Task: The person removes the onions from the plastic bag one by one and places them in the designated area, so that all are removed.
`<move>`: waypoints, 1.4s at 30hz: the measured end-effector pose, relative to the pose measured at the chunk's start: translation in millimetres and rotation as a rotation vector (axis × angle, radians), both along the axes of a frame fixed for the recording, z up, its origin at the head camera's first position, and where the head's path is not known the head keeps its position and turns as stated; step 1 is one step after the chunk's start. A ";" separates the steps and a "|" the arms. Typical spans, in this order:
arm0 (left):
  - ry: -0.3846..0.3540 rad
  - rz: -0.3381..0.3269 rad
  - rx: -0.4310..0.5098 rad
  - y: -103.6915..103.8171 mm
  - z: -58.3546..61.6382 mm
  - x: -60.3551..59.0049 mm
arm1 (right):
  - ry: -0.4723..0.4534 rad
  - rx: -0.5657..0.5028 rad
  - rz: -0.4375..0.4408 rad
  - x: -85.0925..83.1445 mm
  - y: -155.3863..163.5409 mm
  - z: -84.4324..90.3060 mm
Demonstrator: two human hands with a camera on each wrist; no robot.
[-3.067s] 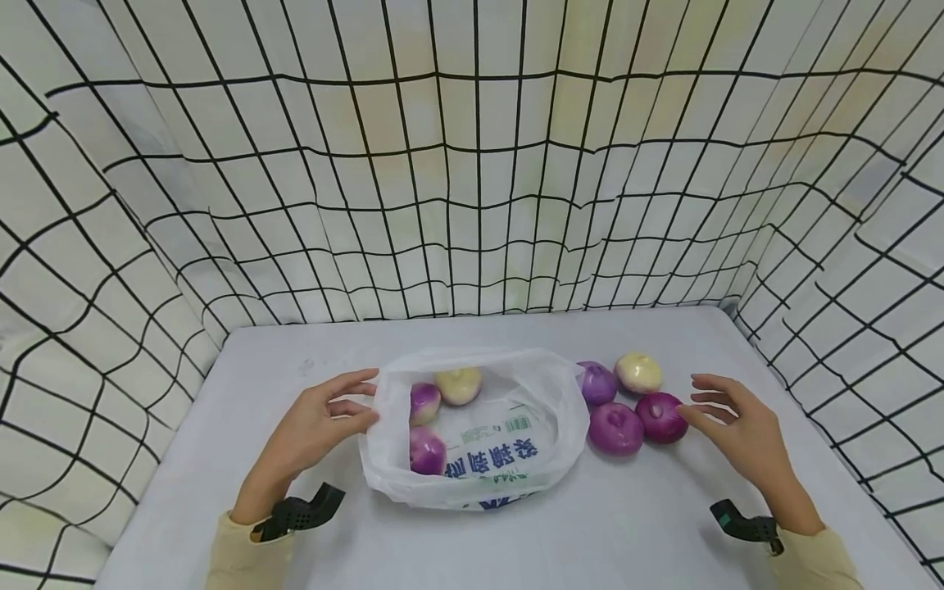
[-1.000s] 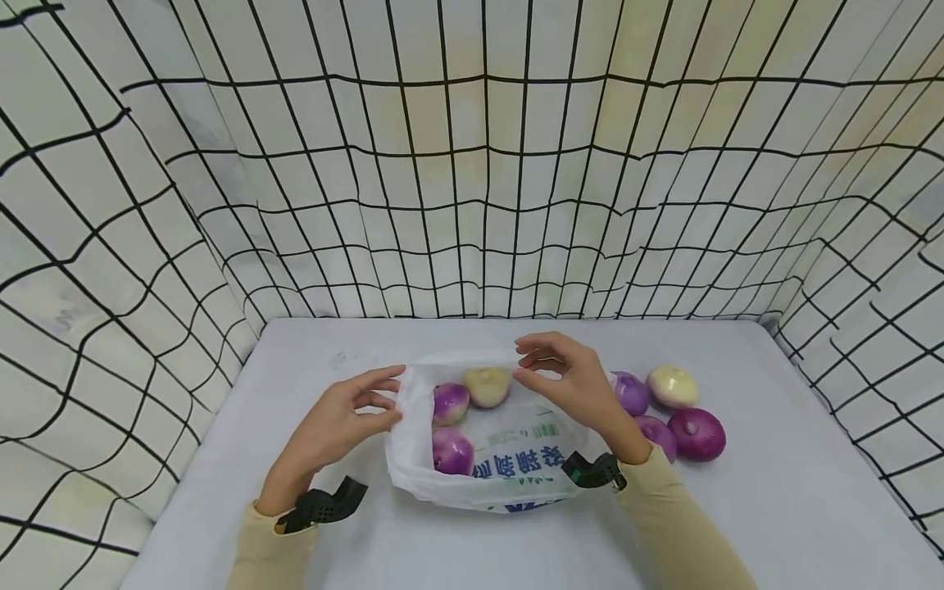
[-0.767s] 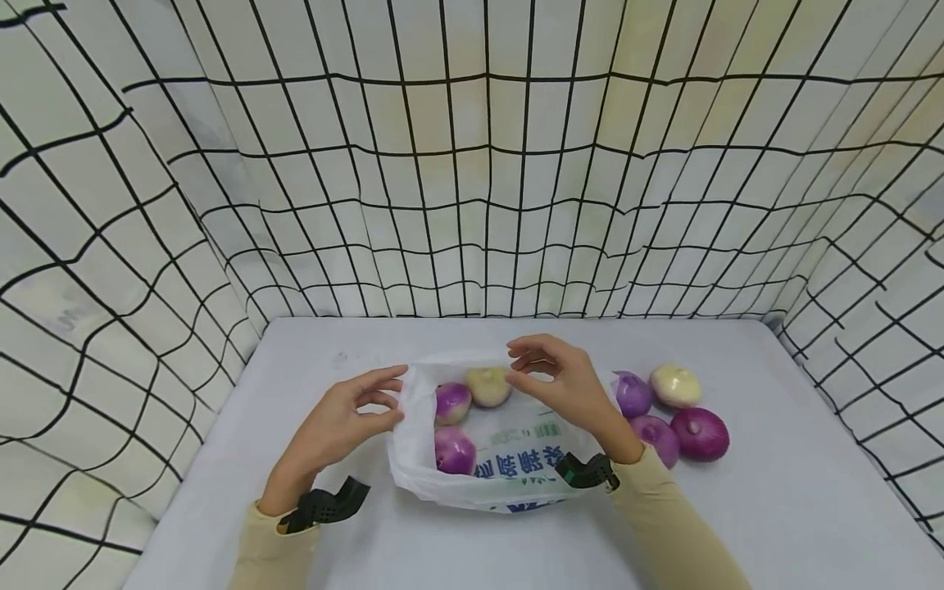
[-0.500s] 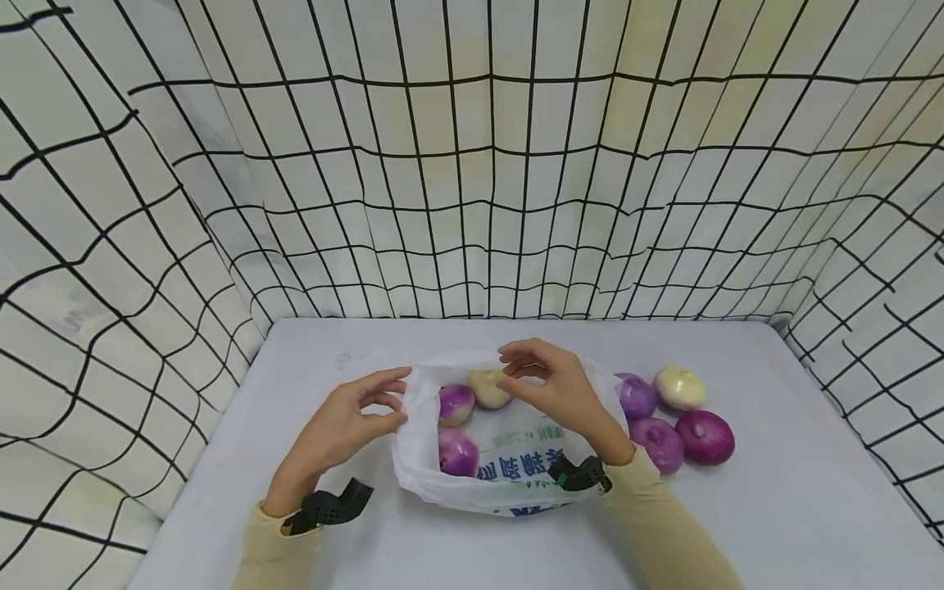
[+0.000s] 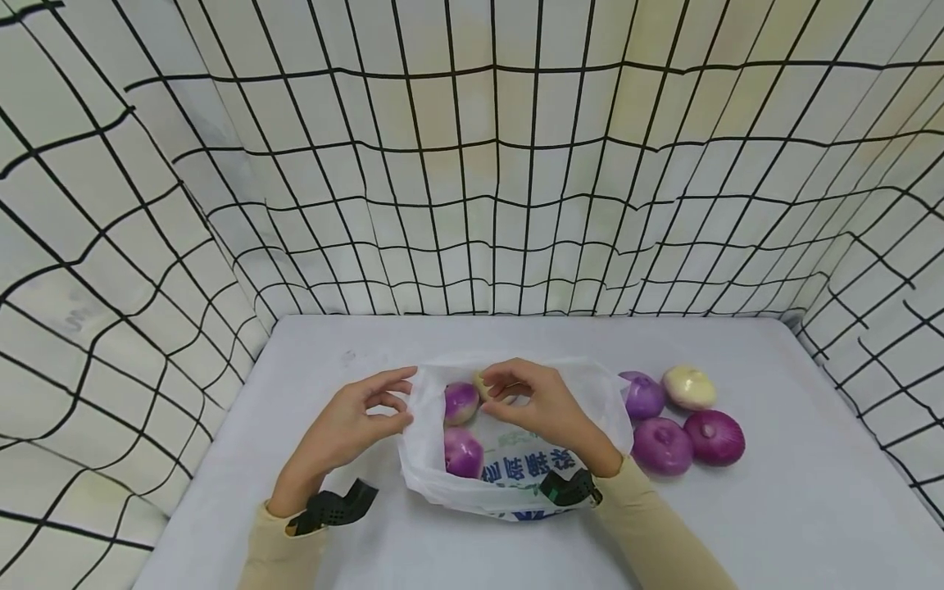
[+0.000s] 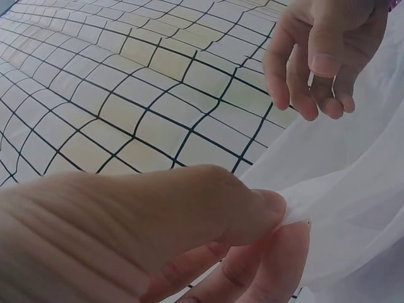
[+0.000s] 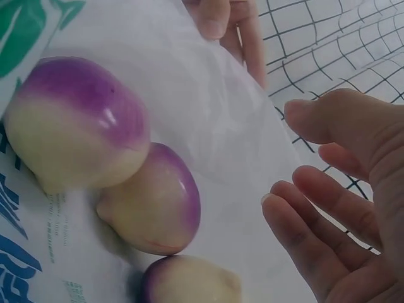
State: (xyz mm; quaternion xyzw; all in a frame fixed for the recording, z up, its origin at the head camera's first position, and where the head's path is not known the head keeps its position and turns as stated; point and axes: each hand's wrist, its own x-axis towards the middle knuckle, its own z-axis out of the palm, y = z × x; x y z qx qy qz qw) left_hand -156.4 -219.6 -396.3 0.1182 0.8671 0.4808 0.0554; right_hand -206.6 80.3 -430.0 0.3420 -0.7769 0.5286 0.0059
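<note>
My left hand (image 5: 357, 426) pinches the left rim of a white plastic bag (image 5: 424, 459) between thumb and fingers; the left wrist view shows the thin film (image 6: 341, 208) at its fingertips. My right hand (image 5: 542, 406) hovers over the bag's open mouth, fingers loosely bent and apart. Nothing sits between them in the right wrist view. Inside the bag lie three purple-and-cream turnips: one at the front (image 7: 79, 120), one in the middle (image 7: 154, 199) and one at the back (image 7: 192, 281). In the head view my right fingers partly hide the back one.
Right of the bag, a cluster holds two purple bulbs (image 5: 662, 447), a darker red onion (image 5: 714, 437) and a pale yellowish bulb (image 5: 689, 388). They stand on a white table (image 5: 796, 524). Black netting (image 5: 516, 197) over pale walls encloses the back and both sides.
My right hand has moved left from beside the onions to over the bag, then slightly lower and further left. The left hand keeps its pinch on the rim. The head view has shifted slightly.
</note>
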 end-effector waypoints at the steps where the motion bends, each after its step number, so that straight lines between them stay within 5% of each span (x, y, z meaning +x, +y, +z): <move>1: -0.002 0.002 0.000 0.2 -0.7 -0.1 | -0.004 0.004 0.012 0.0 -0.4 -0.7; 14: 0.007 -0.010 -0.017 4.6 -2.0 -1.4 | -0.028 0.144 0.121 0.9 -9.6 -12.9; 26: 0.021 -0.031 -0.006 6.3 0.9 0.0 | -0.157 0.256 0.173 6.0 -18.1 -24.3; 42: -0.001 -0.025 -0.008 6.6 0.4 -1.2 | -0.175 0.265 0.247 8.1 -22.8 -34.4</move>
